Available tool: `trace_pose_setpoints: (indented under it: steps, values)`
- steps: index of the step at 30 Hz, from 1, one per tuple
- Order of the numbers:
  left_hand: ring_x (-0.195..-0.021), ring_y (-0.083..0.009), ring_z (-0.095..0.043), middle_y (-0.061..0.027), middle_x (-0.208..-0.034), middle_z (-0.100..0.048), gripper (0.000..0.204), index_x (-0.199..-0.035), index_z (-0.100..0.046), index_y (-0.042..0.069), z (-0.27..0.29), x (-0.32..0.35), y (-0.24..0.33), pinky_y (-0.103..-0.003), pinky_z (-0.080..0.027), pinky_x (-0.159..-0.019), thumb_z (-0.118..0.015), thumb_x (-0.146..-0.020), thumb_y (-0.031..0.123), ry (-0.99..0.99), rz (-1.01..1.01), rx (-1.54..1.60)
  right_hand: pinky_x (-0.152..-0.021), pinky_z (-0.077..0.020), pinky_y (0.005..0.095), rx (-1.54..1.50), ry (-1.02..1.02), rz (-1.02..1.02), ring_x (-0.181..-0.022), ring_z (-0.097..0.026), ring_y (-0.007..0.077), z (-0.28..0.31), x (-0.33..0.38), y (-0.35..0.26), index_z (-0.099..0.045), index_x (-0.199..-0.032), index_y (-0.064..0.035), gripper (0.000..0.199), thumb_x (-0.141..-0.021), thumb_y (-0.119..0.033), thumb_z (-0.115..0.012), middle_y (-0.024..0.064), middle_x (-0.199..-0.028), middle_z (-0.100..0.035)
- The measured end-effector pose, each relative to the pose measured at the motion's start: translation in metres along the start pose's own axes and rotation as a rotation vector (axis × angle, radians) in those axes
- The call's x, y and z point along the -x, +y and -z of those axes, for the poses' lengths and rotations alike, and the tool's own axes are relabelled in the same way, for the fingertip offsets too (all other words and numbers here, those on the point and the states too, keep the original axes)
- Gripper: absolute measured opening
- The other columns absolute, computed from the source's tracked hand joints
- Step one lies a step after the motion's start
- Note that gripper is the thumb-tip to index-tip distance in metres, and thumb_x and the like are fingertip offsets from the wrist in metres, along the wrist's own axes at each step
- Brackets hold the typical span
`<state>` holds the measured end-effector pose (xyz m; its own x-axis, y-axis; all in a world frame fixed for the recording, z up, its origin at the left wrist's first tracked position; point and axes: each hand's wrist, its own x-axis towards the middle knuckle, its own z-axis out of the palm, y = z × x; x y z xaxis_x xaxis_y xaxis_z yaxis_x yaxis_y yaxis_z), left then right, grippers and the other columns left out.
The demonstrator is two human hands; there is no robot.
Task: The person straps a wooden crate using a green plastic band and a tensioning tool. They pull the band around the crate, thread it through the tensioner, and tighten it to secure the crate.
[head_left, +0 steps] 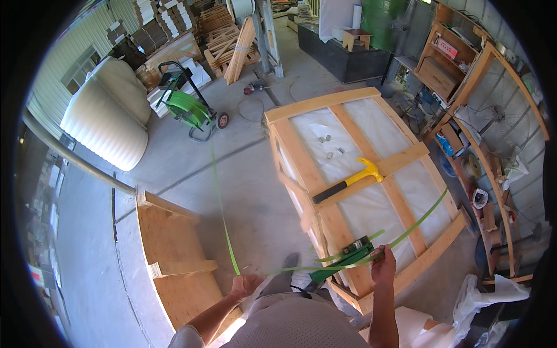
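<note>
Head view: hands [383, 264] on green strap [225, 223]

A person's right hand [383, 264] grips a green strapping tool [347, 256] at the edge of a wooden crate [301, 168] — a yellow hammer [348, 181] lies on top — while the left hand [243, 284] holds green strap [223, 214] running from a wheeled dispenser [188, 107].

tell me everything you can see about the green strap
The green strap is a thin, flat, shiny band, plastic by the look of it. It runs from the green reel cart across the concrete floor to the left hand, which grips it. From there it leads to the green tool at the right hand, then slants over the wooden crate.
</note>
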<state>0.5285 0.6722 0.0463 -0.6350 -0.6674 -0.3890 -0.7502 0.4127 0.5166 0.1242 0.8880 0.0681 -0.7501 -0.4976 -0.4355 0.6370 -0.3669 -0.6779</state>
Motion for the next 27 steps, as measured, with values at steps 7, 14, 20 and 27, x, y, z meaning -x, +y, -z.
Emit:
trace_pose_setpoints:
  steps: [7, 14, 20, 27]
  values:
    - [-0.077, -0.0353, -0.064, -0.0154, -0.08, -0.066, 0.052, -0.087, -0.07, 0.013, -0.009, 0.066, 0.022, -0.043, -0.051, -0.07, -0.044, -0.093, 0.058, -0.326, 0.119, 0.032, -0.061, -0.0484, 0.0287, 0.045, -0.018, -0.029, -0.068, -0.06, 0.0166, 0.006, -0.001, -0.011, -0.059, -0.09, -0.0093, 0.022, -0.097, -0.029, -0.053, 0.0027, -0.075, -0.062]
    - [-0.065, -0.0124, -0.054, -0.0048, -0.066, -0.06, 0.048, -0.085, -0.068, 0.005, -0.019, 0.082, -0.002, -0.033, -0.046, -0.061, -0.056, -0.092, 0.05, -0.385, 0.008, 0.147, -0.067, -0.0529, 0.0337, 0.178, 0.117, -0.18, -0.075, -0.066, 0.0213, 0.003, 0.019, 0.009, -0.061, -0.095, -0.0061, 0.024, -0.096, -0.029, -0.053, 0.0073, -0.084, -0.067]
    - [-0.079, -0.015, -0.063, -0.0076, -0.085, -0.068, 0.035, -0.094, -0.068, 0.006, -0.008, 0.015, 0.03, -0.031, -0.05, -0.075, -0.055, -0.096, 0.038, -0.561, 0.076, 0.43, -0.071, -0.0537, 0.0364, 0.103, 0.061, -0.127, -0.078, -0.066, 0.0235, -0.014, 0.027, 0.008, -0.061, -0.099, -0.0023, 0.027, -0.095, -0.028, -0.054, 0.0092, -0.085, -0.067]
    - [-0.09, -0.0339, -0.064, -0.0174, -0.098, -0.066, 0.031, -0.103, -0.063, 0.0, -0.006, -0.119, 0.187, -0.036, -0.05, -0.08, -0.056, -0.094, 0.029, -0.206, -0.609, 0.199, -0.077, -0.0531, 0.0419, 0.041, 0.063, -0.08, -0.084, -0.063, 0.0272, -0.023, 0.007, 0.018, -0.059, -0.097, 0.0019, 0.025, -0.095, -0.022, -0.051, 0.0132, -0.088, -0.062]
